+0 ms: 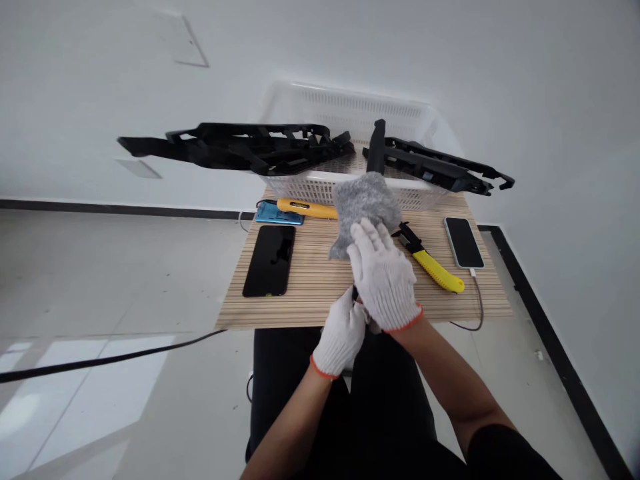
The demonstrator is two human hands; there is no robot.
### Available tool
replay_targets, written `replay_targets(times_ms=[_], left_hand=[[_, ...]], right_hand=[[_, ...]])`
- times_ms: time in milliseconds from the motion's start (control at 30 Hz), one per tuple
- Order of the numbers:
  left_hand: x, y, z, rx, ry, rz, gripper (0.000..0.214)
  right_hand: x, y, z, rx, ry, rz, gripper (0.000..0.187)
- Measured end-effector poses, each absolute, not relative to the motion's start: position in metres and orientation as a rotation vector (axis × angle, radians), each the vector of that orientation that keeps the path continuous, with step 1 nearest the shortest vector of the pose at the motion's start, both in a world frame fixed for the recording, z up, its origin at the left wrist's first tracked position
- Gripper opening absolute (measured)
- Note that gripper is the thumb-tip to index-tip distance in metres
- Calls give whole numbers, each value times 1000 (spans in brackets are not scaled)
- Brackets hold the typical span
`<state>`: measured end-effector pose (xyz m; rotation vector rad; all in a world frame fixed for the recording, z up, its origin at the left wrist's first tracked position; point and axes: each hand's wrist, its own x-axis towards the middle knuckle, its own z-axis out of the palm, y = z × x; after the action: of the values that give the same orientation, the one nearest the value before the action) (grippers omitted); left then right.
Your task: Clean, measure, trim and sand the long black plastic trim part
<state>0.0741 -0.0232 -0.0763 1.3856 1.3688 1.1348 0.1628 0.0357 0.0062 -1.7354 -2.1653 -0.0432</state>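
My left hand [341,333], in a white knit glove with an orange cuff, is closed around the near end of a long black plastic part [377,148]. This part points away from me, and its far end reaches over the white basket. A fluffy grey cloth [365,200] is draped over its middle and hides that stretch. My right hand [383,277], gloved the same way, holds the cloth against the part, fingers pressed together on top; the thumb is hidden. Close to the right hand lies a yellow-handled tool with a black head [433,263].
The white plastic basket [300,183] at the back holds black plastic trim pieces [225,147] jutting out left, and others [440,167] right. On the wooden table [310,287] lie a black phone [270,260], a blue device [277,213], a yellow-orange tool [307,208] and a plugged-in phone [464,243].
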Motion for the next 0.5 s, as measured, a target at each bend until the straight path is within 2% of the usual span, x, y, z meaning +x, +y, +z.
replay_targets(times_ms=[100, 300, 500], left_hand=[[77, -23, -63, 1072, 1195, 1051, 39], [80, -26, -61, 997, 1165, 1012, 47], [80, -26, -60, 1020, 1161, 1009, 43]], right_hand=[[158, 74, 20, -1742, -2103, -104, 47], [149, 131, 40, -1775, -2033, -113, 48], [146, 121, 38, -1812, -2037, -136, 48]])
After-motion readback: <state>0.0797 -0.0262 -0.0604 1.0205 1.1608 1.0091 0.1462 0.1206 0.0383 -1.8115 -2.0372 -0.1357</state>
